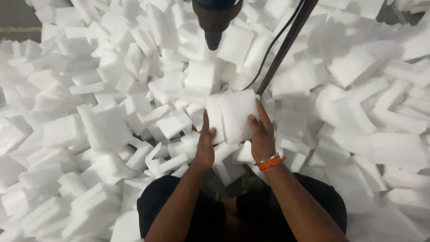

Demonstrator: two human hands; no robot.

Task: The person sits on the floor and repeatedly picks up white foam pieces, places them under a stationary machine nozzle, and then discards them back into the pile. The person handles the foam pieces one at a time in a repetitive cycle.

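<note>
Head view: both hands' fingers (264,117) clasp foam block (235,114).

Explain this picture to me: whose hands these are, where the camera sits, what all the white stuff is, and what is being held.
The single view comes from a camera worn on a person's head, looking down at their own bare hands and dark-clothed knees. The left hand and the right hand, which has an orange bracelet at the wrist, grip a white foam block from both sides. All around lies a deep heap of foam pieces. Above the block a dark tool points down, with a rod and a cable beside it.
</note>
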